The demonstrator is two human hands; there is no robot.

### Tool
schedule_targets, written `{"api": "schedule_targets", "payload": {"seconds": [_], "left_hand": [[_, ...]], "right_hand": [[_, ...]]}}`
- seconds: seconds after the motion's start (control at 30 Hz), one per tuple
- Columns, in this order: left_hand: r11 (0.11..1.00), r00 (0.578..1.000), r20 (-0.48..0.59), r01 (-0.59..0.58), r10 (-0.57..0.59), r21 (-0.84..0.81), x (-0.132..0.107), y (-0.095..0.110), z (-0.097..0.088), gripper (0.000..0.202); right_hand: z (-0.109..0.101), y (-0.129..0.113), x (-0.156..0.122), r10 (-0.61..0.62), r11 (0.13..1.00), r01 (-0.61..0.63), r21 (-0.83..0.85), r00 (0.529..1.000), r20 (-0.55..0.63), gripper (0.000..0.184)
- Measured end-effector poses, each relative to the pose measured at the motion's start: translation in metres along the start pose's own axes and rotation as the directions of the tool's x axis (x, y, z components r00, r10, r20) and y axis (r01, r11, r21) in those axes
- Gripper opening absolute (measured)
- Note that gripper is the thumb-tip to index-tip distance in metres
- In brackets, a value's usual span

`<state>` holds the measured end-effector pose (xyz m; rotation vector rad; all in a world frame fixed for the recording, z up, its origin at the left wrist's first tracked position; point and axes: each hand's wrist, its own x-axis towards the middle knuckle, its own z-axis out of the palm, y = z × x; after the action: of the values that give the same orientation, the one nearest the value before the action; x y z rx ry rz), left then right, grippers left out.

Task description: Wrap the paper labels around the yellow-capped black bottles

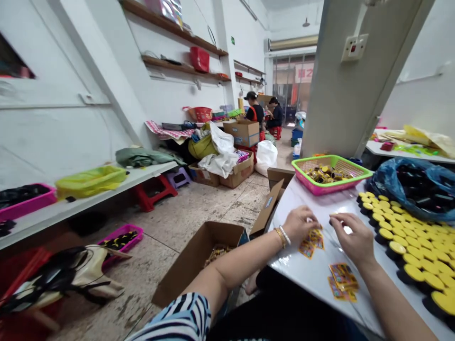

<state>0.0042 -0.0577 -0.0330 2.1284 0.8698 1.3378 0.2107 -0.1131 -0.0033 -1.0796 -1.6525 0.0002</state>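
Observation:
My left hand and my right hand hover close together over a glossy white table, fingertips curled and pinched inward. Whatever they may hold is too small to make out. Just below my left hand lies a small group of printed yellow-and-orange labels. A second pile of such labels sits nearer me, below my right hand. Many black jars with yellow lids stand in tight rows along the table's right side, beyond my right hand.
A pink-and-green basket of small yellow-and-black items stands at the table's far end, beside a blue bag of black items. An open cardboard box sits on the floor to my left. Two seated people work further back.

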Motion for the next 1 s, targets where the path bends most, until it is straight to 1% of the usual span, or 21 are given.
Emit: {"api": "schedule_targets", "payload": {"seconds": [0.03, 0.07, 0.1, 0.13, 0.17, 0.2, 0.23, 0.3, 0.33, 0.37, 0.4, 0.43, 0.47, 0.5, 0.53, 0.57, 0.63, 0.73, 0.83, 0.93, 1.0], "left_hand": [[0.999, 0.996, -0.084, -0.031, 0.029, -0.015, 0.002, 0.003, -0.004, 0.015], [0.998, 0.985, -0.160, -0.066, 0.063, -0.013, 0.003, 0.007, -0.008, 0.016], [0.994, 0.974, -0.200, -0.106, 0.104, 0.002, 0.005, 0.010, -0.011, 0.016], [0.990, 0.966, -0.217, -0.140, 0.141, 0.020, 0.006, 0.012, -0.012, 0.016], [0.985, 0.960, -0.219, -0.169, 0.172, 0.032, 0.007, 0.015, -0.013, 0.015], [0.981, 0.959, -0.209, -0.190, 0.193, 0.034, 0.008, 0.016, -0.013, 0.014], [0.979, 0.959, -0.199, -0.203, 0.203, 0.021, 0.008, 0.018, -0.012, 0.014], [0.981, 0.971, -0.157, -0.188, 0.179, -0.041, 0.007, 0.020, -0.008, 0.012], [0.986, 0.982, -0.139, -0.145, 0.132, -0.088, 0.007, 0.020, -0.007, 0.015], [0.987, 0.991, -0.128, -0.069, 0.050, -0.147, 0.007, 0.020, -0.006, 0.025], [0.975, 0.991, -0.121, 0.035, -0.062, -0.220, 0.007, 0.020, -0.005, 0.037], [0.941, 0.977, -0.102, 0.149, -0.187, -0.302, 0.008, 0.018, -0.004, 0.048], [0.886, 0.952, -0.058, 0.257, -0.301, -0.385, 0.009, 0.017, -0.004, 0.055], [0.821, 0.925, 0.008, 0.343, -0.381, -0.456, 0.010, 0.014, -0.004, 0.057], [0.764, 0.905, 0.083, 0.399, -0.418, -0.507, 0.012, 0.012, -0.004, 0.056], [0.727, 0.896, 0.145, 0.427, -0.419, -0.537, 0.013, 0.010, -0.004, 0.055], [0.723, 0.904, 0.199, 0.424, -0.379, -0.545, 0.014, 0.006, -0.004, 0.051], [0.784, 0.915, 0.160, 0.401, -0.371, -0.475, 0.014, 0.004, -0.005, 0.045], [0.837, 0.919, 0.142, 0.394, -0.368, -0.380, 0.012, 0.004, -0.006, 0.047], [0.875, 0.928, 0.178, 0.369, -0.328, -0.312, 0.010, 0.007, -0.005, 0.046], [0.889, 0.943, 0.109, 0.332, -0.314, -0.314, 0.009, 0.010, -0.005, 0.044]], "right_hand": [[0.001, 0.000, -0.001, 0.114, 0.991, -0.117, 0.058, 0.992, 0.055, 0.022], [0.002, 0.000, -0.001, 0.238, 0.960, -0.253, 0.119, 0.963, 0.126, 0.029], [0.004, 0.001, -0.001, 0.346, 0.905, -0.387, 0.178, 0.912, 0.221, 0.036], [0.006, 0.001, -0.001, 0.416, 0.838, -0.494, 0.231, 0.853, 0.315, 0.041], [0.009, 0.001, -0.001, 0.446, 0.776, -0.570, 0.271, 0.799, 0.402, 0.045], [0.012, 0.002, 0.000, 0.447, 0.728, -0.615, 0.303, 0.761, 0.470, 0.046], [0.014, 0.002, 0.000, 0.442, 0.694, -0.639, 0.331, 0.742, 0.504, 0.045], [0.018, 0.003, 0.000, 0.437, 0.658, -0.651, 0.379, 0.740, 0.511, 0.040], [0.020, 0.004, 0.000, 0.450, 0.642, -0.652, 0.403, 0.746, 0.491, 0.038], [0.021, 0.005, 0.000, 0.469, 0.624, -0.655, 0.426, 0.750, 0.466, 0.036], [0.021, 0.005, 0.000, 0.490, 0.604, -0.657, 0.451, 0.753, 0.440, 0.034], [0.021, 0.006, 0.000, 0.508, 0.584, -0.658, 0.475, 0.753, 0.419, 0.032], [0.022, 0.007, 0.001, 0.522, 0.565, -0.660, 0.495, 0.751, 0.404, 0.030], [0.022, 0.007, 0.001, 0.533, 0.550, -0.662, 0.509, 0.748, 0.396, 0.030], [0.023, 0.007, 0.001, 0.540, 0.542, -0.667, 0.512, 0.743, 0.396, 0.030], [0.024, 0.007, 0.001, 0.544, 0.540, -0.674, 0.503, 0.736, 0.402, 0.030], [0.026, 0.005, 0.002, 0.561, 0.547, -0.694, 0.468, 0.719, 0.411, 0.029], [0.031, 0.003, 0.001, 0.591, 0.532, -0.719, 0.447, 0.694, 0.412, 0.031], [0.034, 0.005, -0.002, 0.592, 0.495, -0.738, 0.459, 0.673, 0.443, 0.032], [0.036, 0.008, -0.004, 0.581, 0.495, -0.711, 0.500, 0.698, 0.418, 0.029], [0.036, 0.009, -0.005, 0.585, 0.507, -0.670, 0.543, 0.730, 0.355, 0.030]]}}
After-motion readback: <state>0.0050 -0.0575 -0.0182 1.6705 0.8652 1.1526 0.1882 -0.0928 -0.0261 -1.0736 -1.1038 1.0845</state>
